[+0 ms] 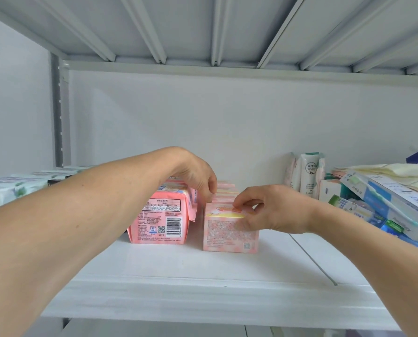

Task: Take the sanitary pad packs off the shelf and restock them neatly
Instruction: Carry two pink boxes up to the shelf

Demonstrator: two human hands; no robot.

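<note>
Pink boxy packs [230, 229] pinched by right hand [264, 210]; left hand [195, 176] fingers curl onto the row's glossy tops.

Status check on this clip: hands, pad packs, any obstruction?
Right hand pinching front pale pink pack. Left hand fingertips on the packs behind, beside the darker pink pack. Two rows on white shelf; nothing blocking.
</note>
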